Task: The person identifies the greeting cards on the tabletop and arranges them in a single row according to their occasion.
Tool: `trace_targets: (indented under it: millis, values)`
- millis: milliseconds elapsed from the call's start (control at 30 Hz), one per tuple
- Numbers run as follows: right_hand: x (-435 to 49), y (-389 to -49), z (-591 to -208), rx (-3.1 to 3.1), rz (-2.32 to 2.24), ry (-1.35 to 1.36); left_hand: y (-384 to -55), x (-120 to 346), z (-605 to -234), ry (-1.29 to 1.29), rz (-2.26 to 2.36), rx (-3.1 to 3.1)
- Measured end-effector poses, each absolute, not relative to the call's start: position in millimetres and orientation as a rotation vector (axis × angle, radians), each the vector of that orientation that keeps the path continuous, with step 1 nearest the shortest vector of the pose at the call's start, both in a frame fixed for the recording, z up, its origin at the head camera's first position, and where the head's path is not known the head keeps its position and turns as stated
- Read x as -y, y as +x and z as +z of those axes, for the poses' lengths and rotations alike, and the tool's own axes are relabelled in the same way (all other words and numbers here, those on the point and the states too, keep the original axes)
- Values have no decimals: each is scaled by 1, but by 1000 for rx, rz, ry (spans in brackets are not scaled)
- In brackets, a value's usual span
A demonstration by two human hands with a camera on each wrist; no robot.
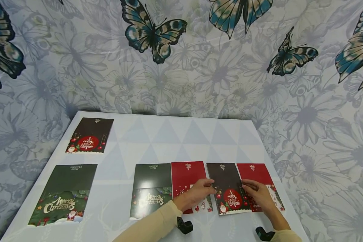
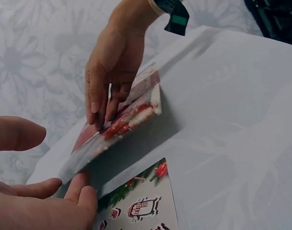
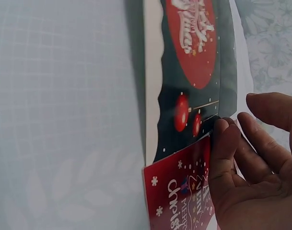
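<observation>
A black Christmas card (image 1: 232, 198) with a red disc lies between two red cards. Its near edge is raised, with a shadow under it in the left wrist view. The fingertips of my left hand (image 1: 199, 192) touch its left edge, and the thumb stands apart in the left wrist view. At the opposite edge, the fingers of my right hand (image 1: 258, 193) touch the side, with the thumb apart in the right wrist view. Partly hidden by my left hand is a red card (image 1: 188, 178). Another red card (image 1: 254, 171) lies under my right hand.
A green card (image 1: 152, 178) adjoins the left red card. Farther left lies a second green card (image 1: 65, 195), with another black card (image 1: 90, 134) behind it. All rest on a white table (image 1: 181, 134) with pale triangles, against a butterfly-patterned cloth (image 1: 184, 84).
</observation>
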State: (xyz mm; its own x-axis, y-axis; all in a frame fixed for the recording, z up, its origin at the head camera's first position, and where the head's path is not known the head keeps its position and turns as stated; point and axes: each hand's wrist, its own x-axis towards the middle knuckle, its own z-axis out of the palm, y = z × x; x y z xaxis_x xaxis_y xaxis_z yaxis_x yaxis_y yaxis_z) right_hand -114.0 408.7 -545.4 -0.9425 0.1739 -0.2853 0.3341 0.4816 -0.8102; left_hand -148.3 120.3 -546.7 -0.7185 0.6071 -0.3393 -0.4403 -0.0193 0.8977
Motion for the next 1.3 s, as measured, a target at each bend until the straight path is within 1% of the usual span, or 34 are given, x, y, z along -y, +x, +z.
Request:
trace_targets:
  millis: [267, 600, 1000, 1300]
  values:
    - [-408, -113, -544, -2562, -1425, 447, -148, -124, -548, 226, 1831, -1467]
    - [-409, -113, -548, -2564, -1416, 441, -146, -125, -551, 101, 1931, -1277]
    - [-408, -113, -550, -2575, -1415, 422, -146, -124, -553, 105, 2006, -1290]
    - [-405, -114, -547, -2535, -1496, 367, -148, -121, -547, 161, 1972, -1447]
